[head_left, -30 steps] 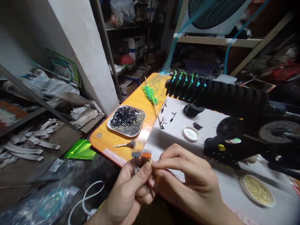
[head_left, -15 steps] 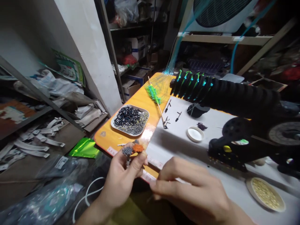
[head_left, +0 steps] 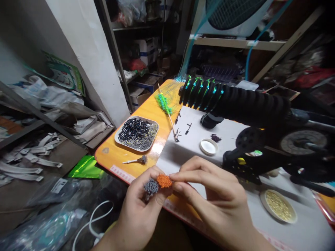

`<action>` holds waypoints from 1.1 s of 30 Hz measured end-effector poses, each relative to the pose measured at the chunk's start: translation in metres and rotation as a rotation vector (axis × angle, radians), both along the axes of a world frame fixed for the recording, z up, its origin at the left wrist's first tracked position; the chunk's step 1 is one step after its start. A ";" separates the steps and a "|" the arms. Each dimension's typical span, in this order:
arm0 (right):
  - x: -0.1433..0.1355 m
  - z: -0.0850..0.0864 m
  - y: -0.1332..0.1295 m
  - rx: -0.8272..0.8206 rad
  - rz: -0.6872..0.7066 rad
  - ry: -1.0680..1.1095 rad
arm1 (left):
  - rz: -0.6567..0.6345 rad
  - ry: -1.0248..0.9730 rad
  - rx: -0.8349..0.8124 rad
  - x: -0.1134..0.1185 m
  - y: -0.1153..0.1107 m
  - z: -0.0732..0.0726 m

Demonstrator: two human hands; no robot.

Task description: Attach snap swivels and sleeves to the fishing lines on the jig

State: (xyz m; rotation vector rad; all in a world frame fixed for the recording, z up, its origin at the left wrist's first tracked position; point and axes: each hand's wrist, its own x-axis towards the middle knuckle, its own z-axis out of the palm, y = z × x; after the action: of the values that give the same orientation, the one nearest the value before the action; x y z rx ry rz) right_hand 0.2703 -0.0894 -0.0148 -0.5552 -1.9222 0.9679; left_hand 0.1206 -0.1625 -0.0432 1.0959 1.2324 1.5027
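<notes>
My left hand (head_left: 140, 212) is closed around two bundles of thin stems, their tips facing up. One is a grey-tipped bundle (head_left: 151, 187); against it sits an orange-tipped bundle (head_left: 164, 181). At the right edge of the orange tips, my right hand (head_left: 220, 198) pinches thumb and forefinger together. Whatever is between those fingertips is too small to make out. Just beyond my left hand, a small grey-headed bundle with a white stem (head_left: 136, 160) lies on the orange table (head_left: 111, 150).
A white tray (head_left: 125, 146) holds black tubes and small grey and yellow pieces. To the right stand a black machine with a ribbed roller (head_left: 235, 101), a small white dish (head_left: 208, 147) and a bowl of golden pieces (head_left: 293, 218). A green-bristled stick (head_left: 164, 104) lies behind.
My right hand has come up and left from near the table edge to the orange tips. My left hand has shifted slightly right and down, turning the bundles' tips into fuller view.
</notes>
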 end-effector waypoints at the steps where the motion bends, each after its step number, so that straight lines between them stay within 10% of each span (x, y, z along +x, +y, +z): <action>1: -0.001 0.000 0.000 -0.006 0.001 0.003 | 0.005 0.019 0.006 0.000 0.000 0.000; 11: -0.001 0.000 0.001 -0.028 0.035 -0.001 | 0.122 -0.200 -0.024 -0.001 -0.007 -0.009; 33: 0.005 -0.002 0.002 0.120 0.038 -0.072 | 0.082 0.017 0.045 -0.012 -0.009 -0.010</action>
State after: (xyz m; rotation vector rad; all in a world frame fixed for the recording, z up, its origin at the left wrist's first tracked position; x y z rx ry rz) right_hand 0.2752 -0.0875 -0.0169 -0.4904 -2.0465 0.8598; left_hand 0.1089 -0.1716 -0.0534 1.1013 1.2744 1.5927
